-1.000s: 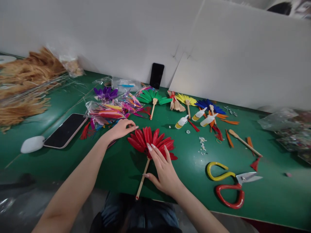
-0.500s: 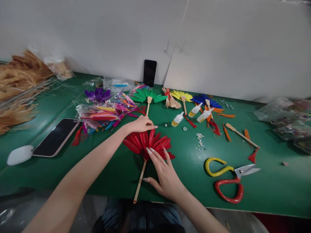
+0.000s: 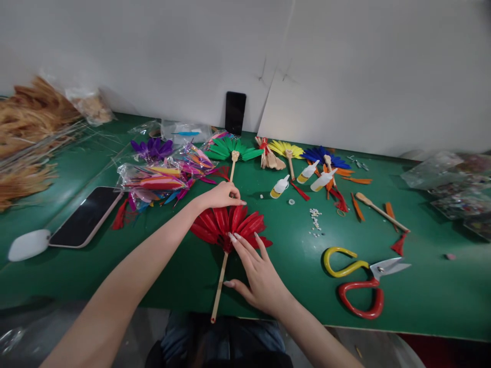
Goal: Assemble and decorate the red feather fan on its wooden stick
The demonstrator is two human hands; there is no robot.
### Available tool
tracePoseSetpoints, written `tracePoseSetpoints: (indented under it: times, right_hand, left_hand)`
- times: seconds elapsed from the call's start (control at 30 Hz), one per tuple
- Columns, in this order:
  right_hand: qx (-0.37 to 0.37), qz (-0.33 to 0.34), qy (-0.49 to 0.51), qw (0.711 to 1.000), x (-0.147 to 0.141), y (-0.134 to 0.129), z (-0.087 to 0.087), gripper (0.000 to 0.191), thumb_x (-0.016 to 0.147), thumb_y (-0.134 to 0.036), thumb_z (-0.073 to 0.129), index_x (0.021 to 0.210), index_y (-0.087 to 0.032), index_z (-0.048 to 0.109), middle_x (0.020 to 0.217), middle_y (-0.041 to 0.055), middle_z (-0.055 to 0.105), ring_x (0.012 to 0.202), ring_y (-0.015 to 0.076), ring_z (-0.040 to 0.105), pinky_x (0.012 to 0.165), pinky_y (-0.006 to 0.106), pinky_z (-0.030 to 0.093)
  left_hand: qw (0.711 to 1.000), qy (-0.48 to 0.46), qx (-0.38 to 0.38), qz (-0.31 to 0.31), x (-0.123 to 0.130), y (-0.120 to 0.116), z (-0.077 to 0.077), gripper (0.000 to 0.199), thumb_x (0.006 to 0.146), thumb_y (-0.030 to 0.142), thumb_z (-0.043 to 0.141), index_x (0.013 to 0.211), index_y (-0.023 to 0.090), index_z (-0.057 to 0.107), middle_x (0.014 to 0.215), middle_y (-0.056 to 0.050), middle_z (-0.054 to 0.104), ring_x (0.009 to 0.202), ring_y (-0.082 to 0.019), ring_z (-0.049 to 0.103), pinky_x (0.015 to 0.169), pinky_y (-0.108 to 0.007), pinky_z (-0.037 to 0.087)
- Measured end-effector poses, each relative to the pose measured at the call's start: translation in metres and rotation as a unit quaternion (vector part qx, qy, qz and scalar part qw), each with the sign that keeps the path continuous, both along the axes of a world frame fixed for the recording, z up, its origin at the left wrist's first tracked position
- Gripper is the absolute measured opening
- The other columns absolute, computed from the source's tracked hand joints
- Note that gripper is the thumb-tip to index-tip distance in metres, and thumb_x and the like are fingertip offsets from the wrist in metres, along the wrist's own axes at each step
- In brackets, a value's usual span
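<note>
A fan of red feathers [image 3: 209, 225] on a thin wooden handle [image 3: 219, 291] lies on the green table, its handle pointing toward me. My left hand [image 3: 222, 195] is at the far edge of the fan, fingers curled and pinched together at the tip of a red feather [image 3: 235, 213]. From the right, my right hand [image 3: 259, 276] lies over the fan with its fingers stretched out. Its index and middle fingertips press near the base of the feathers, and its thumb is apart, close to the handle.
Green [image 3: 233, 148], yellow [image 3: 286, 148] and blue [image 3: 322, 156] feather fans lie at the back, with glue bottles [image 3: 280, 186] nearby. Scissors [image 3: 376, 276] lie open at right, by small beads [image 3: 315, 220]. At left are bagged feathers [image 3: 153, 179] and a phone [image 3: 86, 217].
The left hand has shifted very slightly left, its fingers a little more curled at the feather tips. My right hand keeps its place on the fan. The camera view has moved slightly.
</note>
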State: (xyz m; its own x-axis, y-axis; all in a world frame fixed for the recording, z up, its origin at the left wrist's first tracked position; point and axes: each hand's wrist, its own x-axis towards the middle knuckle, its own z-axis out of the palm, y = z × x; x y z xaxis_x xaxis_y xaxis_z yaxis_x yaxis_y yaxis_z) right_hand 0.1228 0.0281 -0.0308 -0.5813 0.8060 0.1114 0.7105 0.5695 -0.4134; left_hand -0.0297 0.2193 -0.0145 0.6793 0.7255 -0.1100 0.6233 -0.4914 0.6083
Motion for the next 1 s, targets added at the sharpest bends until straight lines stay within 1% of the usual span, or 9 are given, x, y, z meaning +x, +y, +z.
tracePoseSetpoints:
  times: [0.33, 0.43, 0.53, 0.6, 0.73, 0.8, 0.87, 0.93, 1.0]
  right_hand:
    - [0.004, 0.001, -0.001, 1.000, 0.000, 0.000, 0.000, 0.073, 0.089, -0.045, 0.040, 0.143, -0.010, 0.005, 0.149, 0.0079, 0.020, 0.138, 0.0216, 0.016, 0.113, 0.051, 0.011]
    - [0.008, 0.001, 0.007, 1.000, 0.001, -0.001, -0.001, 0.073, 0.089, -0.044, 0.041, 0.143, -0.010, 0.005, 0.149, 0.0088, 0.021, 0.138, 0.0219, 0.016, 0.113, 0.051, 0.012]
    - [0.014, 0.001, 0.014, 1.000, 0.001, -0.001, -0.001, 0.074, 0.089, -0.043, 0.041, 0.143, -0.009, 0.005, 0.148, 0.0099, 0.023, 0.137, 0.0216, 0.017, 0.112, 0.051, 0.014]
    - [0.022, 0.000, 0.021, 1.000, 0.002, 0.000, -0.001, 0.074, 0.088, -0.043, 0.042, 0.143, -0.009, 0.006, 0.148, 0.0109, 0.025, 0.137, 0.0216, 0.017, 0.112, 0.051, 0.015]
    - [0.046, -0.005, 0.056, 0.997, 0.003, 0.001, -0.002, 0.072, 0.087, -0.038, 0.046, 0.143, -0.010, 0.009, 0.145, 0.0129, 0.032, 0.136, 0.0223, 0.022, 0.111, 0.051, 0.019]
    - [0.069, -0.015, 0.098, 0.993, 0.004, 0.001, -0.006, 0.069, 0.086, -0.035, 0.048, 0.142, -0.013, 0.014, 0.140, 0.0128, 0.039, 0.133, 0.0227, 0.029, 0.109, 0.051, 0.023]
    - [0.097, -0.057, 0.165, 0.980, 0.007, -0.001, -0.012, 0.059, 0.085, -0.031, 0.052, 0.136, -0.018, 0.027, 0.130, 0.0117, 0.051, 0.125, 0.0229, 0.042, 0.105, 0.050, 0.031]
    - [0.119, -0.134, 0.244, 0.953, 0.010, -0.002, -0.018, 0.038, 0.083, -0.026, 0.055, 0.119, -0.021, 0.045, 0.109, 0.0088, 0.063, 0.108, 0.0219, 0.056, 0.095, 0.044, 0.044]
    - [0.126, -0.203, 0.302, 0.923, 0.013, -0.003, -0.022, 0.012, 0.084, -0.022, 0.054, 0.095, -0.022, 0.055, 0.085, 0.0048, 0.067, 0.086, 0.0190, 0.063, 0.078, 0.035, 0.052]
  left_hand:
    - [0.992, 0.017, 0.125, 0.016, 0.003, -0.003, -0.007, 0.032, 0.073, 0.045, 0.065, 0.062, 0.016, 0.059, 0.070, -0.003, 0.054, 0.073, -0.018, 0.047, 0.069, -0.028, 0.034]
    - [0.990, -0.005, 0.140, 0.024, 0.002, -0.002, -0.007, 0.035, 0.076, 0.047, 0.061, 0.061, 0.016, 0.058, 0.066, -0.003, 0.054, 0.070, -0.018, 0.048, 0.068, -0.028, 0.033]
    - [0.990, -0.041, 0.132, 0.035, 0.000, -0.001, -0.004, 0.042, 0.085, 0.048, 0.048, 0.062, 0.015, 0.060, 0.061, -0.003, 0.055, 0.065, -0.016, 0.049, 0.068, -0.028, 0.033]
    - [0.991, -0.051, 0.119, 0.036, -0.003, 0.000, -0.001, 0.044, 0.088, 0.047, 0.043, 0.065, 0.015, 0.063, 0.063, -0.003, 0.056, 0.064, -0.015, 0.050, 0.069, -0.029, 0.033]
    - [0.989, -0.043, 0.135, 0.054, -0.013, 0.000, 0.004, 0.036, 0.087, 0.042, 0.045, 0.076, 0.017, 0.067, 0.073, -0.005, 0.060, 0.075, -0.018, 0.052, 0.076, -0.031, 0.033]
    - [0.983, -0.055, 0.155, 0.078, -0.023, -0.005, 0.011, 0.031, 0.087, 0.040, 0.046, 0.084, 0.018, 0.067, 0.079, -0.005, 0.063, 0.078, -0.019, 0.052, 0.080, -0.032, 0.034]
    - [0.976, -0.084, 0.165, 0.116, -0.038, -0.016, 0.022, 0.029, 0.087, 0.039, 0.045, 0.090, 0.018, 0.065, 0.084, -0.004, 0.064, 0.081, -0.019, 0.054, 0.081, -0.032, 0.036]
    - [0.962, -0.116, 0.163, 0.184, -0.059, -0.033, 0.034, 0.031, 0.088, 0.040, 0.040, 0.094, 0.018, 0.062, 0.085, -0.004, 0.064, 0.082, -0.019, 0.055, 0.077, -0.029, 0.039]
    - [0.932, -0.126, 0.181, 0.286, -0.084, -0.054, 0.039, 0.033, 0.090, 0.042, 0.036, 0.091, 0.019, 0.060, 0.078, -0.003, 0.062, 0.075, -0.017, 0.056, 0.073, -0.027, 0.041]
